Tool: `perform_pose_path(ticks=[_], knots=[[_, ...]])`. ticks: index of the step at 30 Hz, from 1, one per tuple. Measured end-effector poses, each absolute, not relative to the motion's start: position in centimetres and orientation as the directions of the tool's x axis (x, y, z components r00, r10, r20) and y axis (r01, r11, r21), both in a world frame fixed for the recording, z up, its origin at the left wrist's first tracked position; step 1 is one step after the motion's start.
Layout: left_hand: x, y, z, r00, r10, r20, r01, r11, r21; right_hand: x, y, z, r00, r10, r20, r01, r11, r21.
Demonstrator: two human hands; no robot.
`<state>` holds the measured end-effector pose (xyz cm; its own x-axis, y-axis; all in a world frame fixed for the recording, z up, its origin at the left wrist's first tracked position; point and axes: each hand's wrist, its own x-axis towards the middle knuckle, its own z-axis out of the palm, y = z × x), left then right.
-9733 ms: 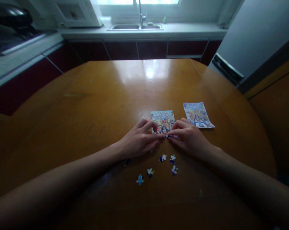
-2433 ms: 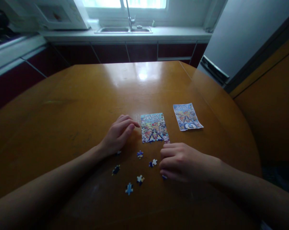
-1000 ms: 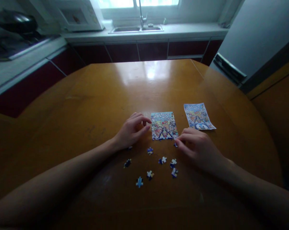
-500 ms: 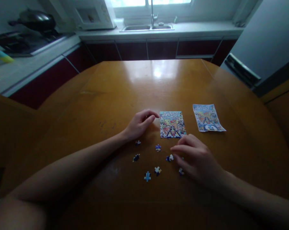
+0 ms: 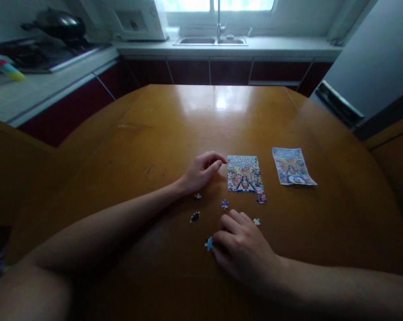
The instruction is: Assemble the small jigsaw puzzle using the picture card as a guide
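My left hand rests on the table, fingers loosely bent. Its index fingertip touches the upper left edge of the partly assembled jigsaw puzzle, and nothing is in its grasp. At the puzzle's lower right corner, a piece juts below the bottom edge. Nearer to me, my right hand has its thumb and index finger closed at the right edge of a light-blue puzzle piece. Loose around the hands lie a purple piece, a dark piece, a small piece and a whitish piece.
A creased picture sheet lies right of the puzzle on the wooden table. Beyond the table are a counter with a sink, and a wok on the stove at left. A fridge stands at right.
My right hand has moved left and towards me, from near the puzzle's lower right corner to the light-blue piece. The jutting corner piece is now uncovered. My left hand stays at the puzzle.
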<state>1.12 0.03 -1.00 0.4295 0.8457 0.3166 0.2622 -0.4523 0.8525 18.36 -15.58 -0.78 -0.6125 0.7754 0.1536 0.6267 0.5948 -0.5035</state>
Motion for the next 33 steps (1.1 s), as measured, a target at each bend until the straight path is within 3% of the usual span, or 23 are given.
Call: perform_pose_path(ticks=[11, 21, 33], knots=[[0.9, -0.1, -0.9, 0.534, 0.761, 0.369, 0.332, -0.589, 0.737, 23.2, -10.7, 0.3, -0.531, 0.768, 0.357, 0.535, 0.631, -0.561], [0.9, -1.5, -0.3, 0.784, 0.533, 0.318, 0.361, -0.809, 0.464, 26.8, -7.8, -0.4, -0.461, 0.835, 0.298, 0.667, 0.549, -0.504], [0.6, -1.5, -0.4, 0.853, 0.449, 0.266, 0.333, -0.861, 0.384, 26.7, -7.7, -0.6, -0.485, 0.821, 0.301, 0.672, 0.570, -0.472]])
